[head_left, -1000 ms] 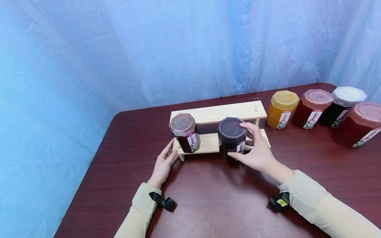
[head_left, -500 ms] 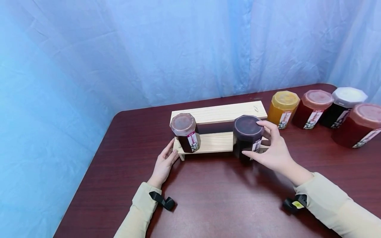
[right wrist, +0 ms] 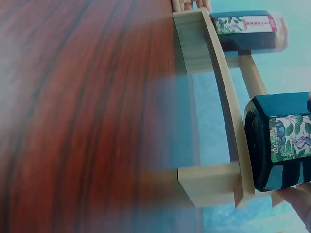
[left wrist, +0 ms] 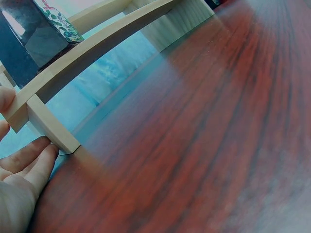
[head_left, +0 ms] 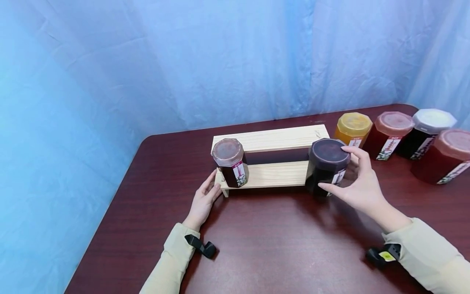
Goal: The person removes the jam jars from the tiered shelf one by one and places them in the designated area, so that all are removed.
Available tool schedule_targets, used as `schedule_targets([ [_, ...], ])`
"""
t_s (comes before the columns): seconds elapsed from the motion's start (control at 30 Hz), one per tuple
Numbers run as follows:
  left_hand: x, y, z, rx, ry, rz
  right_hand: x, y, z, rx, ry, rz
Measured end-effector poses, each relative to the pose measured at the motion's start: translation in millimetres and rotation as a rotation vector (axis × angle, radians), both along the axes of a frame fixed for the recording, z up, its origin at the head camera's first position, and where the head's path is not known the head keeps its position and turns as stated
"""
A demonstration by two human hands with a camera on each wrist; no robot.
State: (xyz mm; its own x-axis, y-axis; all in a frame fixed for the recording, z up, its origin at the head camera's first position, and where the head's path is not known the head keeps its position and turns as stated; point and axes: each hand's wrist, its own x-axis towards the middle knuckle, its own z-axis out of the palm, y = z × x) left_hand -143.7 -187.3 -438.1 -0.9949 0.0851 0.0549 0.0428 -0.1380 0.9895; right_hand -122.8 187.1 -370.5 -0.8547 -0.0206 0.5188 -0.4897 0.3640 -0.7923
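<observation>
My right hand (head_left: 361,188) grips a dark jar (head_left: 327,167) with a purple-black lid and a leafy label, thumb in front and fingers at the far side. The jar stands upright at the right end of the lower shelf of a two-tier pale wooden rack (head_left: 273,175); whether its base bears on the board is unclear. A second dark jar (head_left: 230,163) with a brownish lid stands on the lower shelf's left end. My left hand (head_left: 202,202) rests its fingers against the rack's left end, and in the left wrist view its fingertips (left wrist: 41,148) touch the leg.
At the table's right stand a yellow jar (head_left: 353,126), a red jar (head_left: 389,134), a black jar (head_left: 427,134) with a white lid and another red jar (head_left: 446,157). A blue curtain (head_left: 220,65) hangs behind the dark red table (head_left: 257,245).
My right hand has moved the dark jar rightward along the lower shelf, from right of its middle to its right end. My left hand has stayed at the rack's left end.
</observation>
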Motion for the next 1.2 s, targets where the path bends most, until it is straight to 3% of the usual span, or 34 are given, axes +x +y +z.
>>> schedule_targets([
  [0.5,0.0,-0.8,0.6,-0.015,-0.010,-0.001,3.5,34.4,0.7,0.017,-0.026,-0.074],
  [0.93,1.1,-1.6,1.3,-0.014,-0.017,-0.005,5.1,48.0,-2.1,-0.078,-0.007,-0.057],
  [1.2,1.5,-1.7,1.5,-0.001,-0.028,0.005,4.7,61.7,-8.5,-0.042,-0.056,-0.159],
])
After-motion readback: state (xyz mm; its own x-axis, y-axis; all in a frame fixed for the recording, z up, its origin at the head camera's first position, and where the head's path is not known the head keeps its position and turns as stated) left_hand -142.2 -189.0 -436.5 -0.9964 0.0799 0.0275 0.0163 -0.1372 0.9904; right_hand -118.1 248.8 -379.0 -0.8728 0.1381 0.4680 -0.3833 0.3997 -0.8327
